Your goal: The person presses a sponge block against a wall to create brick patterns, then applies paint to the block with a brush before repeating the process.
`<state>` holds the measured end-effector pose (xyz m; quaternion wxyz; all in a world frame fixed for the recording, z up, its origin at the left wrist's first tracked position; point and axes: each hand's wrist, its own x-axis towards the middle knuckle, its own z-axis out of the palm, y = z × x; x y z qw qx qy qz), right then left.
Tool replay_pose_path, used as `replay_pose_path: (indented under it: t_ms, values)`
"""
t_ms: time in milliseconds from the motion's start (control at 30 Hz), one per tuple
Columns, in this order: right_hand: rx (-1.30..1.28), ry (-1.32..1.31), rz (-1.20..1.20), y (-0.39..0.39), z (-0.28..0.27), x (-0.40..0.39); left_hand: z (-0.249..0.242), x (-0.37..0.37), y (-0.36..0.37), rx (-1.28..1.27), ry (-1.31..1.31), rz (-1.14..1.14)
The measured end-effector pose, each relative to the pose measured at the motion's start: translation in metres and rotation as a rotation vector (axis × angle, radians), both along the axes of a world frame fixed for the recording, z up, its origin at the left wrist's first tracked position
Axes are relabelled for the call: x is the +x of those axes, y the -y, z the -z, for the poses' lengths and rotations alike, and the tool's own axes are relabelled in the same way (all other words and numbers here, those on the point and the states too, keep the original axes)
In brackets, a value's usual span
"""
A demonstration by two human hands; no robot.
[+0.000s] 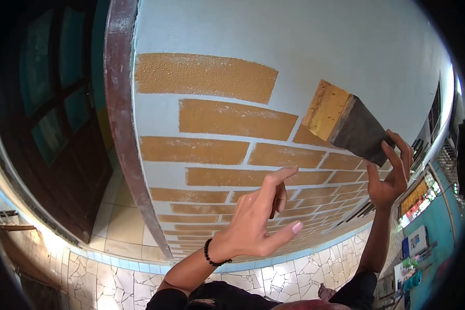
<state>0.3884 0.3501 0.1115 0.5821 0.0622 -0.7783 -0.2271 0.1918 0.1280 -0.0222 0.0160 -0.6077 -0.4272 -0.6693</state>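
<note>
My right hand grips the far end of a dark grey sponge block with fingertips and thumb. Ochre paint coats the block's broad end face, which is turned up and to the left. Behind it is a pale wall bearing rows of ochre painted bricks; the block overlaps one of them in this view. My left hand, with a black bead bracelet at the wrist, is held in front of the lower rows. Its index finger and thumb are stretched apart, and nothing is between them.
At the left a maroon door frame edges the wall, beside a dark wooden door with glass panes. Broken-tile paving lies below, with a light blue border. Several items stand along a teal wall at the right.
</note>
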Motion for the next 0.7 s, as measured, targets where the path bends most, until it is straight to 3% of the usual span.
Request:
replay_pose_path:
  t_ms: [200, 700]
  values:
    - [0.148, 0.016, 0.119, -0.001, -0.008, -0.023, -0.014, -0.023, -0.020, 0.144, 0.024, -0.061]
    - [0.216, 0.000, 0.124, -0.025, -0.008, -0.039, -0.027, -0.045, -0.064, 0.332, -0.102, -0.102]
